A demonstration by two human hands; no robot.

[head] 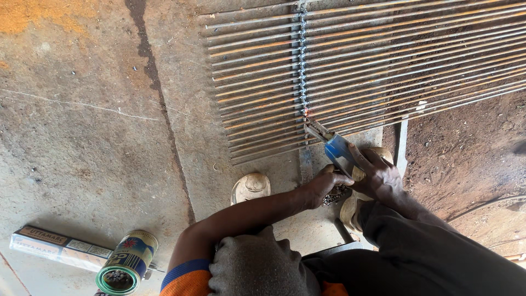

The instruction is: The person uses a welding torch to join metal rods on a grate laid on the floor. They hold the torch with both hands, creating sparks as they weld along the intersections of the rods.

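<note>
Concrete floor [82,137] bears an open-topped tin [127,263]; both hands [359,178] grip a blue-handled tool [335,148].

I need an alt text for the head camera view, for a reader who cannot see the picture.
Seen from above, a person's two hands, left hand and right hand, hold a blue-handled electrode holder against the welded seam of a rusty bar grille lying on a concrete floor. A tin and a long flat box lie at lower left.
</note>
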